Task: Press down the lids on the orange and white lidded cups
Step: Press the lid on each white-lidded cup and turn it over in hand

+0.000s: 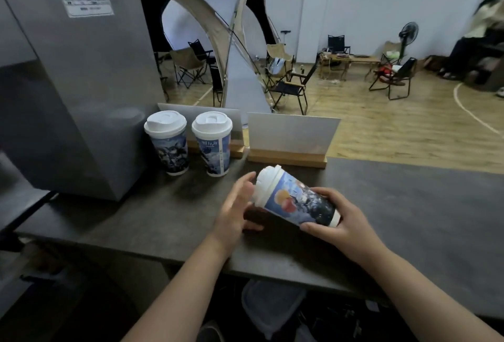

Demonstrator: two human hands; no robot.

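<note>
Facing dark table (409,205), tent (237,74) and folding chairs (289,82) behind. Your right hand (338,219) grips tilted cup (297,199) near base. Your left hand (236,202) flat, fingers straight, beside white lid (266,186).

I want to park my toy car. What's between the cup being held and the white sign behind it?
Only bare dark grey tabletop lies between the tilted white-lidded paper cup and the white wood-based sign board, in the head view.
</note>
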